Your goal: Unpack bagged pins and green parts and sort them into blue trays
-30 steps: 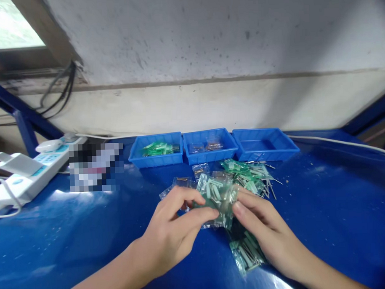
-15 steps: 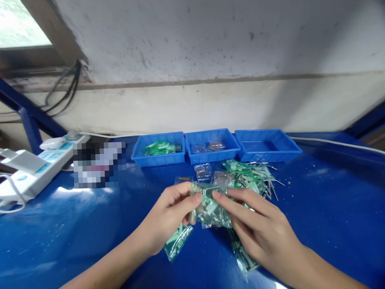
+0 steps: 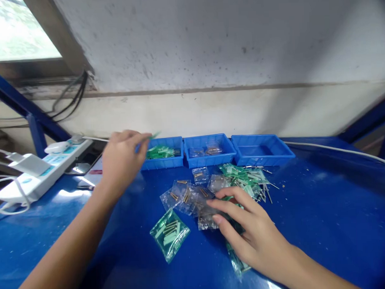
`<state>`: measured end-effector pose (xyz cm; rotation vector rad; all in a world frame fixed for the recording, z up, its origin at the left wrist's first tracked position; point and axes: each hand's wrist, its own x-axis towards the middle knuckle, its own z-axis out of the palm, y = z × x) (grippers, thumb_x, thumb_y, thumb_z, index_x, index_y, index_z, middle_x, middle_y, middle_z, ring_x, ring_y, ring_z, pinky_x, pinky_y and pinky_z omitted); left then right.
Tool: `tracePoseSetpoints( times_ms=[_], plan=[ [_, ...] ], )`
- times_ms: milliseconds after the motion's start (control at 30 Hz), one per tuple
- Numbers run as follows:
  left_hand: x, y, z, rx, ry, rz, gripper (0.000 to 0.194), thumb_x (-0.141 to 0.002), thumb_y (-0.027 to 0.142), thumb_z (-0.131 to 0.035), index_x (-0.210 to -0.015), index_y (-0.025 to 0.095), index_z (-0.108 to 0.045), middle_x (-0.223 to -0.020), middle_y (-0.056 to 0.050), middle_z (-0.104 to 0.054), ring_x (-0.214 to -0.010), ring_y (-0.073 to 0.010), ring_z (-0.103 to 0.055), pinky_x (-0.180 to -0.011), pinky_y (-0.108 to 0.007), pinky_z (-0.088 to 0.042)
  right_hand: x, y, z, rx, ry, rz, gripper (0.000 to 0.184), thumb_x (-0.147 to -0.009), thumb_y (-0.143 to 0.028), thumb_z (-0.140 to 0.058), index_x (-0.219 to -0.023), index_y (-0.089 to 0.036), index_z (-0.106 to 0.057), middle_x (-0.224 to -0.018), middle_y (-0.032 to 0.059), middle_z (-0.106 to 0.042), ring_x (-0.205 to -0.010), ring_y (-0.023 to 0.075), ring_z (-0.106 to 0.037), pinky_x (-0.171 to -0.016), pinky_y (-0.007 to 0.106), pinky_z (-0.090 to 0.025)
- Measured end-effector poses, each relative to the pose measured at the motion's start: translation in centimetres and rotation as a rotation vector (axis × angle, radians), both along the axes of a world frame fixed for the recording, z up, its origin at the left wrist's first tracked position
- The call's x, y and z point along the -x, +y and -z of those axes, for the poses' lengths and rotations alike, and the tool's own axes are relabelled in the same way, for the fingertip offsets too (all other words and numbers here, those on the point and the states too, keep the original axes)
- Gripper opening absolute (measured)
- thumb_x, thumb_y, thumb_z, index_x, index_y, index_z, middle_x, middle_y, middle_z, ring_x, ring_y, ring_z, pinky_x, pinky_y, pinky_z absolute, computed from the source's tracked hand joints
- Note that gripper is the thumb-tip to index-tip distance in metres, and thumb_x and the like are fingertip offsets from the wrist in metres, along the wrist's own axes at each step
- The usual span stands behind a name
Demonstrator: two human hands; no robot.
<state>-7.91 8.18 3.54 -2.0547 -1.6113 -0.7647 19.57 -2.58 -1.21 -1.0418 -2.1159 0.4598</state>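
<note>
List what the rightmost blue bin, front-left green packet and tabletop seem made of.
Rightmost blue bin: probably molded plastic, semi-gloss; even color, thin rim.
Front-left green packet: likely glossy plastic film; creased, glinting, see-through.
Tabletop: shiny, with bright reflections; paint or plastic sheet, unclear.

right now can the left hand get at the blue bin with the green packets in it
Probably yes: the left hand is by the left end of the blue bin, and nothing seems to block its open top. The fingertips pinch a thin green packet, though.

Bare left forearm (image 3: 77,239), bare right forearm (image 3: 300,267), slim fingers (image 3: 228,208)
</note>
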Motion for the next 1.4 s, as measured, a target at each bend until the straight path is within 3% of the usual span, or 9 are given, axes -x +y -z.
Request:
tracePoseSetpoints(
  times_ms=[133, 267, 467, 567, 633, 767, 967, 1267, 1400],
  plan=[
    [-0.3, -0.1, 2.6, 0.242, 0.087, 0.002, 0.035, -0.090, 0.041, -0.043, -0.105, 0.021, -0.066, -0.107, -0.008, -0.068, -0.096, -0.0277, -0.061, -0.082, -0.039, -0.042, -0.2, 0.1, -0.1, 0.017, -0.006, -0.006, 0.027, -0.087, -0.017, -0.050, -0.112, -0.020, -0.059, -0.105, 0.0099, -0.050, -0.100, 0.0204, -0.052, -0.080, 0.038, -0.049],
    [-0.4, -0.8, 3.2, 0.310, 0.068, -0.068, 0.038, -0.093, 0.043, -0.034, -0.109, 0.022, -0.061, -0.113, -0.008, -0.065, -0.101, -0.0292, -0.061, -0.087, -0.045, -0.038, -0.2, 0.2, -0.2, 0.055, -0.033, -0.027, 0.025, -0.088, -0.018, -0.049, -0.111, -0.019, -0.060, -0.100, 0.0091, -0.052, -0.095, 0.0199, -0.051, -0.078, 0.038, -0.048],
    [-0.5, -1.0, 3.2, 0.174, 0.058, -0.073, 0.029, -0.088, 0.045, -0.045, -0.097, 0.022, -0.061, -0.104, -0.009, -0.066, -0.101, -0.0306, -0.056, -0.091, -0.049, -0.034, -0.1, 0.2, -0.2, 0.120, -0.074, -0.095, 0.023, -0.089, -0.019, -0.049, -0.108, -0.018, -0.061, -0.092, 0.0071, -0.058, -0.089, 0.0199, -0.049, -0.077, 0.038, -0.046],
    [-1.2, -2.0, 2.5, 0.070, -0.046, 0.088, 0.021, -0.086, 0.037, -0.050, -0.093, 0.019, -0.059, -0.100, -0.011, -0.062, -0.097, -0.0274, -0.054, -0.086, -0.042, -0.039, 0.0, 0.3, -0.2, 0.117, -0.079, -0.099, 0.023, -0.089, -0.019, -0.049, -0.108, -0.018, -0.061, -0.092, 0.0070, -0.058, -0.088, 0.0200, -0.049, -0.077, 0.038, -0.046],
    [-1.8, -3.0, 1.8, 0.259, -0.104, 0.345, 0.014, -0.086, 0.031, -0.050, -0.085, 0.019, -0.059, -0.087, -0.006, -0.061, -0.086, -0.0213, -0.055, -0.082, -0.036, -0.041, 0.0, 0.3, -0.4, 0.121, -0.083, -0.100, 0.023, -0.089, -0.019, -0.049, -0.108, -0.017, -0.061, -0.093, 0.0071, -0.058, -0.088, 0.0200, -0.048, -0.077, 0.038, -0.045],
    [-2.4, -5.5, 1.0, 0.981, -0.027, 0.773, 0.026, -0.074, 0.037, -0.067, -0.096, 0.024, -0.061, -0.095, 0.000, -0.057, -0.089, -0.0185, -0.053, -0.089, -0.033, -0.038, 0.2, 0.2, -0.4, 0.118, -0.080, -0.093, 0.023, -0.089, -0.019, -0.048, -0.108, -0.018, -0.061, -0.094, 0.0071, -0.059, -0.089, 0.0199, -0.048, -0.077, 0.037, -0.045],
    [-2.3, -6.5, 2.4, 1.076, -0.050, 0.680, 0.029, -0.067, 0.034, -0.074, -0.089, 0.024, -0.057, -0.093, 0.000, -0.052, -0.089, -0.0194, -0.046, -0.087, -0.035, -0.034, 0.3, 0.2, 0.0, 0.127, -0.087, -0.107, 0.023, -0.089, -0.020, -0.049, -0.108, -0.019, -0.061, -0.093, 0.0070, -0.059, -0.089, 0.0204, -0.049, -0.078, 0.038, -0.045],
    [-7.3, -7.5, 2.6, 0.822, -0.906, 0.604, 0.012, -0.080, 0.027, -0.063, -0.083, 0.018, -0.055, -0.071, 0.003, -0.051, -0.064, -0.0104, -0.047, -0.060, -0.022, -0.038, 0.4, 0.0, -0.9, 0.263, 0.129, -0.027, 0.031, -0.085, -0.027, -0.055, -0.115, -0.019, -0.053, -0.085, 0.0033, -0.060, -0.077, 0.0158, -0.054, -0.067, 0.031, -0.046],
    [-9.7, -7.8, 3.0, 0.960, -1.204, 0.688, 0.014, -0.081, 0.030, -0.062, -0.085, 0.017, -0.059, -0.070, 0.001, -0.056, -0.061, -0.0097, -0.051, -0.056, -0.020, -0.040, 0.4, 0.1, -0.8, 0.414, 0.298, 0.051, 0.013, -0.086, -0.029, -0.052, -0.079, -0.019, -0.055, -0.066, -0.0021, -0.053, -0.057, 0.0101, -0.046, -0.053, 0.024, -0.040]
  ],
)
